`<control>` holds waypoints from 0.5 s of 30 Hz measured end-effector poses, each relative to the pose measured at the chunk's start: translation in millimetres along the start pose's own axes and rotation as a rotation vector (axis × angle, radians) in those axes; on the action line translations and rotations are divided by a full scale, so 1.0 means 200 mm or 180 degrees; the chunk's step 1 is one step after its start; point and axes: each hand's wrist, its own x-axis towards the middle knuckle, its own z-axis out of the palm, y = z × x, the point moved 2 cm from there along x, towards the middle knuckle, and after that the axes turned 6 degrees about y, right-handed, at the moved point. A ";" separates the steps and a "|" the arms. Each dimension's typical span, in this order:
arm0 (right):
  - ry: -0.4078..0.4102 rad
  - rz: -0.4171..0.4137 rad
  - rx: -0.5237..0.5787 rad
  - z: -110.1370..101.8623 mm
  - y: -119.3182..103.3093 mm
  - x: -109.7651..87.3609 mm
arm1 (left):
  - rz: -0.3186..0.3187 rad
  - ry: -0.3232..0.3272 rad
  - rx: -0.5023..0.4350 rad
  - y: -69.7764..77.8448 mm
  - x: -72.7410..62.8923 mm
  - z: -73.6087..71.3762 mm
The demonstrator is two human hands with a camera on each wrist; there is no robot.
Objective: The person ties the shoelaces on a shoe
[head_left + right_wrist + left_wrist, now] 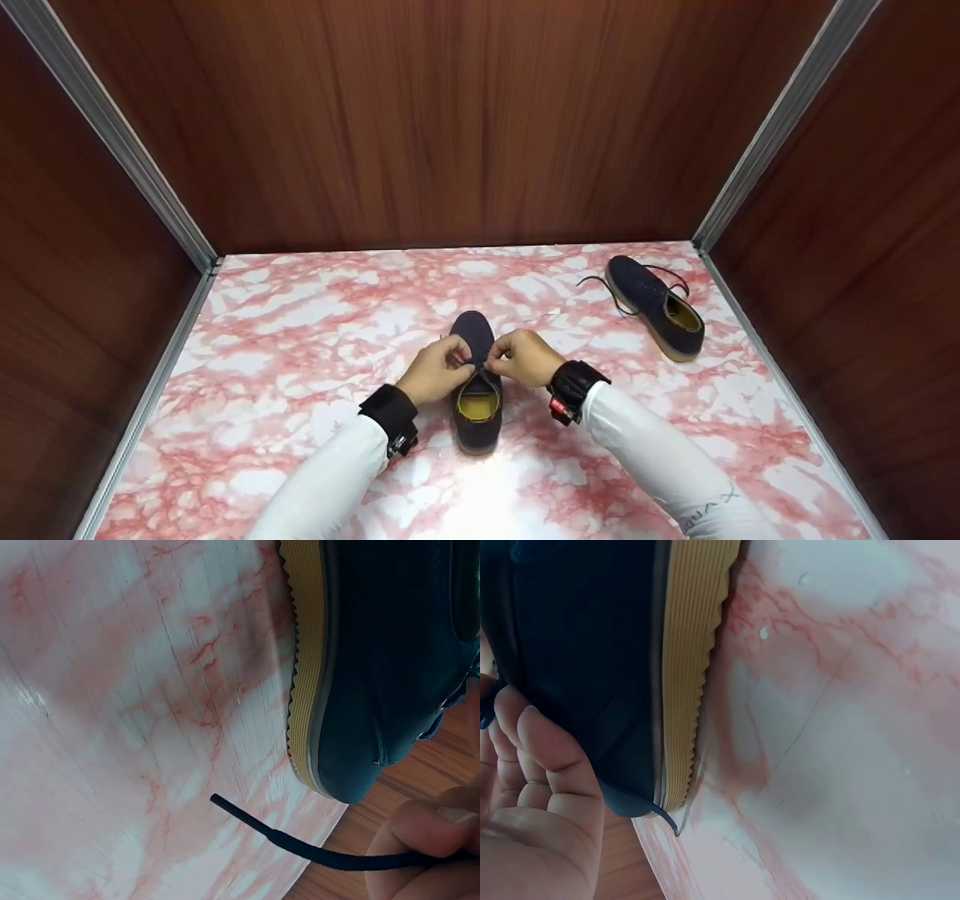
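fingers (429,829) pinch lace (337,862); shoe (478,431) lies fore-and-aft, toe away from the person.

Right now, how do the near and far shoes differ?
The near shoe points nearly straight ahead; the far shoe slants, toe leftward. The left grip and right grip hold the near shoe's laces; the far shoe's laces trail loose. Both are dark, with yellow insides.

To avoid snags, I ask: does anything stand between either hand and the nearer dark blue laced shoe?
Nothing visible does: the bare left hand is at this shoe; the bare right hand pinches a thin dark lace.
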 end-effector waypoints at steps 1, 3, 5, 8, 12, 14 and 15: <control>0.0001 0.0030 0.0005 0.00 0.00 0.00 | 0.0044 0.0011 0.0002 0.00 0.00 0.00; 0.0016 0.0051 0.0019 0.00 0.01 0.00 | 0.0115 0.0036 0.0008 0.01 -0.01 0.00; 0.0041 0.0055 0.0052 0.00 0.01 0.00 | 0.0171 0.0068 -0.0001 0.01 -0.01 0.00; 0.0082 0.0052 0.0106 0.01 0.01 0.00 | 0.0229 0.0111 0.0025 0.00 -0.01 0.01; 0.0144 0.0072 0.0148 0.01 0.02 0.00 | 0.0267 0.0128 0.0065 0.00 -0.01 0.01; 0.0170 0.0072 0.0169 0.01 0.02 0.00 | 0.0269 0.0131 0.0056 0.00 -0.01 0.01; 0.0174 0.0074 0.0183 0.02 0.02 0.00 | 0.0262 0.0132 0.0048 0.00 -0.01 0.01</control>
